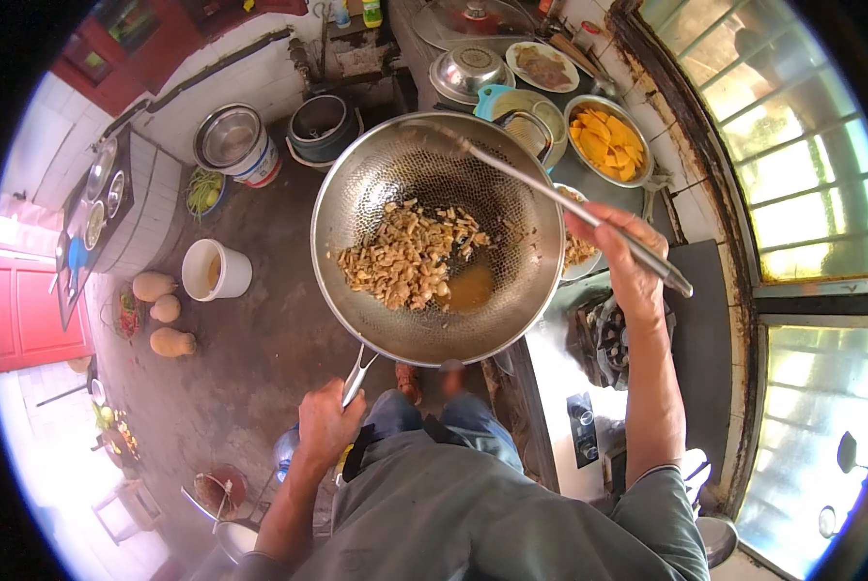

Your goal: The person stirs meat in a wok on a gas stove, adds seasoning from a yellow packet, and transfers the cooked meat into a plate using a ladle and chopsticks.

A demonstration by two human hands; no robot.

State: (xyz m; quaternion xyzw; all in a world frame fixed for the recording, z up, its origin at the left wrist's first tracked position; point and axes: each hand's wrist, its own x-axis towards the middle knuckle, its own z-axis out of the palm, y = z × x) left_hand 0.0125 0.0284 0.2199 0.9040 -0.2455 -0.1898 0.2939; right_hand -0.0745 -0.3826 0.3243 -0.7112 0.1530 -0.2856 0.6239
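My left hand (330,421) grips the metal handle of a large steel wok (339,210) with a honeycomb-patterned inside. The wok is held up in front of me, off the stove. Small browned pieces of food (401,254), perhaps meat, are heaped in its middle and left side. A pool of brownish liquid (472,287) lies beside them. In my right hand (626,254) is a long metal-handled utensil (528,180); its far end reaches the wok's upper part, where its head is blurred. Partly behind the wok and my right hand stands a bowl of food (579,250).
A gas stove (601,341) stands at the right. On the counter are a bowl of orange slices (607,144), a plate of meat (543,67) and an upturned metal bowl (470,71). A white bucket (234,270) and several tan squashes (153,287) rest on the floor at left.
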